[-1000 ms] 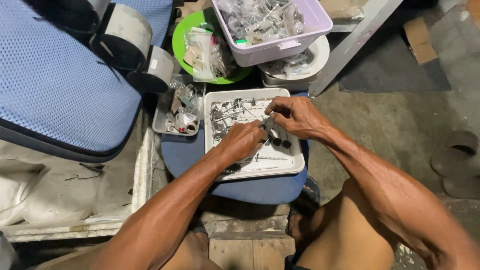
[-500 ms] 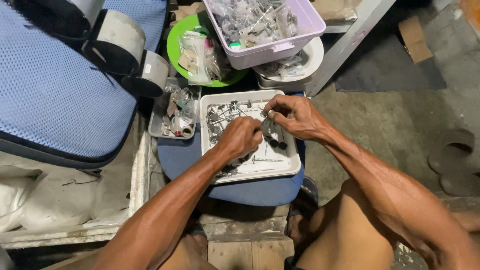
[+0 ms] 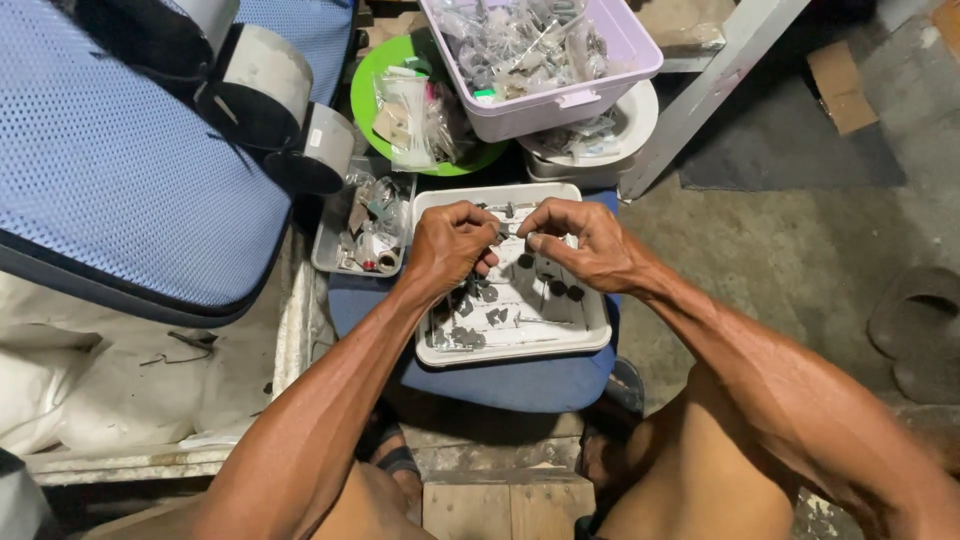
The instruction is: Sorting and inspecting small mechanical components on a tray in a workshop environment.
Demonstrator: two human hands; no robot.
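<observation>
A white rectangular tray (image 3: 596,322) with several small dark metal parts lies on a blue cushion (image 3: 500,380) in front of me. Above the tray, my left hand (image 3: 452,246) and my right hand (image 3: 585,243) meet fingertip to fingertip. Between them they pinch a small thin metal piece (image 3: 510,235). Both hands hover over the far half of the tray and hide part of what lies in it.
A small grey tray (image 3: 330,255) of oddments sits left of the white one. Behind stand a green plate (image 3: 368,95) with plastic bags, a lilac tub (image 3: 580,95) of bagged parts and a white bowl (image 3: 640,125). A blue chair seat (image 3: 120,170) lies at left, a slipper (image 3: 925,325) at right.
Both hands have lifted from the tray's middle toward its far edge and come together on the small piece. The view has shifted slightly.
</observation>
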